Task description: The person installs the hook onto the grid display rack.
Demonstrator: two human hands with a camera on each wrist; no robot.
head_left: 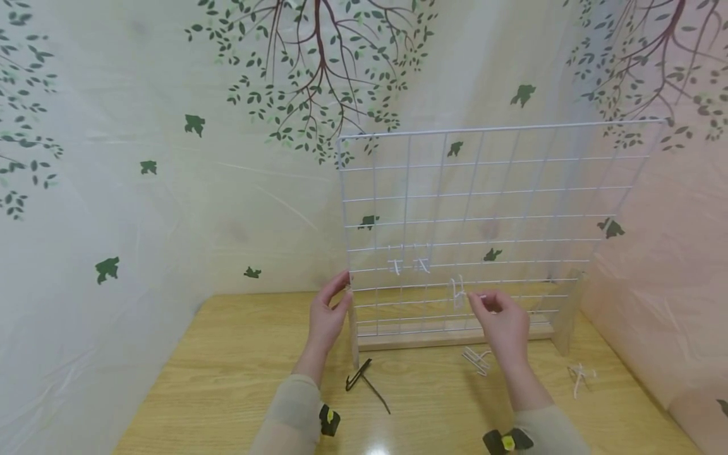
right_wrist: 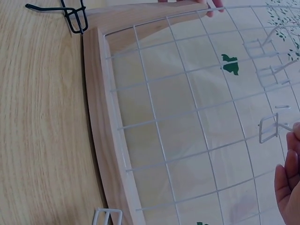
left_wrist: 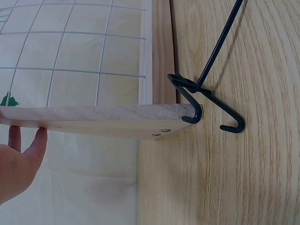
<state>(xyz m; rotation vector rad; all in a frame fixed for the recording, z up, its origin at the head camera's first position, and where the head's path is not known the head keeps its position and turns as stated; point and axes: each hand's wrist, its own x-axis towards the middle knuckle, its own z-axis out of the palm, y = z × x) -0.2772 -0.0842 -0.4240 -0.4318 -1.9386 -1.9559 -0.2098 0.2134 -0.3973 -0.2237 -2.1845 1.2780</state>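
A white wire grid panel (head_left: 495, 189) stands in a wooden frame (head_left: 455, 340). At the left, my left hand (head_left: 327, 313) holds the edge of the frame's upright side board (left_wrist: 117, 115), and some fingertips show over its inner face in the right wrist view. Thumb and fingers of my right hand (head_left: 503, 319) pinch the arm of a white wire hook (right_wrist: 269, 127), whose bracket is at the grid's lower middle. Whether that bracket has caught on the wires I cannot tell. Two more white hooks hang on the grid to its left, one (head_left: 395, 265) beside the other (head_left: 421, 264).
A black wire hook (head_left: 358, 374) lies on the wooden table (head_left: 227, 373) by the frame's left foot. White hooks rest in front of the frame, one (head_left: 476, 361) near my right forearm, another (head_left: 580, 378) farther right. A leaf-printed sheet (head_left: 273, 208) hangs behind.
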